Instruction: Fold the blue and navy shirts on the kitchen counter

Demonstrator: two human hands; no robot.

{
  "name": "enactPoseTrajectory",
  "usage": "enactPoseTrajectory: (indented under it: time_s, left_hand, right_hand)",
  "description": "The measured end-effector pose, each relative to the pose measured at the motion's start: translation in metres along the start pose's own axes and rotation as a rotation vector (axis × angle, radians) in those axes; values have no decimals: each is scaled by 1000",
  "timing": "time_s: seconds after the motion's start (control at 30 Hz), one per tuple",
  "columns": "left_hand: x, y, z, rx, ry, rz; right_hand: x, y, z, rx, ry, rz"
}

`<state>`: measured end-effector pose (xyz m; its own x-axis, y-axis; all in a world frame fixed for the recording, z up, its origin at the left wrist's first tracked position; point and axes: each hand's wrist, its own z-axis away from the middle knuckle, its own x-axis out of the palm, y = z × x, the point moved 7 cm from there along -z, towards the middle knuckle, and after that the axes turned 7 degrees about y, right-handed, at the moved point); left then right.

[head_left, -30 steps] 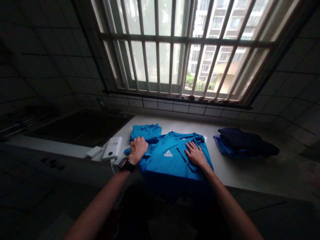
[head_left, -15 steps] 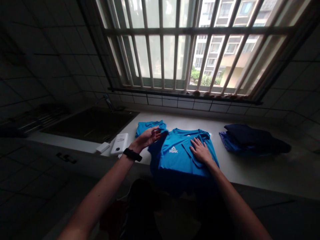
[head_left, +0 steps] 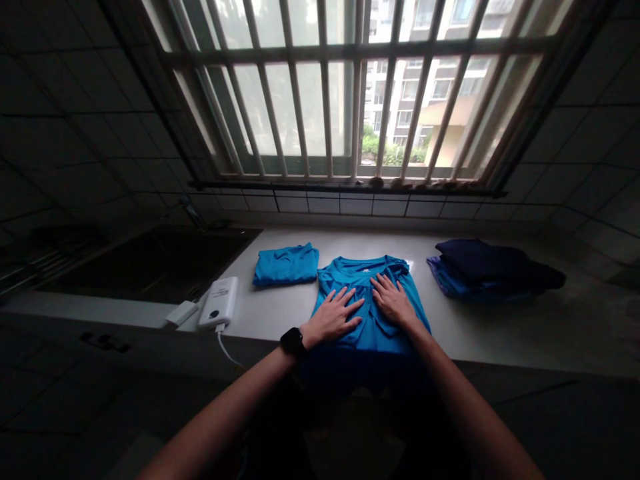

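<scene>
A blue T-shirt (head_left: 357, 269) lies on the white counter with its collar toward the window, both sides turned inward over the front. Its lower part hangs dark over the counter's front edge. My left hand (head_left: 334, 319), with a black watch on the wrist, rests flat on the shirt's left half, fingers spread. On the right half lies my right hand (head_left: 393, 300), its fingers stretched out over the folded-in sleeve. Neither hand grips the cloth. Just left of the shirt sits a folded blue garment (head_left: 286, 264).
A white power bank (head_left: 219, 303) with a cable stands near the counter's front edge, beside a small white block (head_left: 181, 313). Farther left is a dark sink (head_left: 145, 260) with a faucet. Dark folded clothes (head_left: 495, 270) lie at right. A barred window (head_left: 320, 107) is behind.
My left hand has brought the shirt's left side inward over the front, covering the white logo, and now lies flat on it. My right hand stays on the shirt. The view has shifted.
</scene>
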<state>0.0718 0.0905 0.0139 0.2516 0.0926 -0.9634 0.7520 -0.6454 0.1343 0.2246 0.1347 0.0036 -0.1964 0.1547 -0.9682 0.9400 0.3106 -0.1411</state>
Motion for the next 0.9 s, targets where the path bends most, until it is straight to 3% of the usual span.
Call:
enactPoseTrajectory:
  time_s: [0.1, 0.17, 0.27, 0.37, 0.43, 0.53, 0.63, 0.7, 0.8, 0.9]
  left_hand:
    - [0, 6, -13, 21, -30, -85]
    - [-11, 1, -26, 3, -72, -86]
    - [-41, -38, -45, -295, -34, -128]
    - [-58, -85, -53, -583, -41, -145]
    - [-54, -104, -62, -604, -102, -88]
    - [-47, -118, -78, -555, -109, 6]
    - [-53, -124, -99, -503, 5, 69]
    - [-66, -128, -115, -476, 128, 106]
    - [-104, -134, -142, -454, 353, 156]
    - [-154, -136, -152, -444, 588, 181]
  right_hand:
    - [-2, -4, 2, 10, 30, 2]
    - [-7, -3, -3, 7, 9, -15]
    - [-22, 9, -22, -21, -58, -80]
    - [-48, 41, -52, 84, 0, -129]
    - [-52, 62, -68, 187, -35, -159]
    - [-39, 76, -82, 253, -191, -200]
    - [-33, 78, -94, 276, -222, -214]
    - [-44, 77, -106, 293, -159, -207]
    - [-84, 74, -129, 337, 22, -165]
    - [-148, 65, -136, 301, 387, -222]
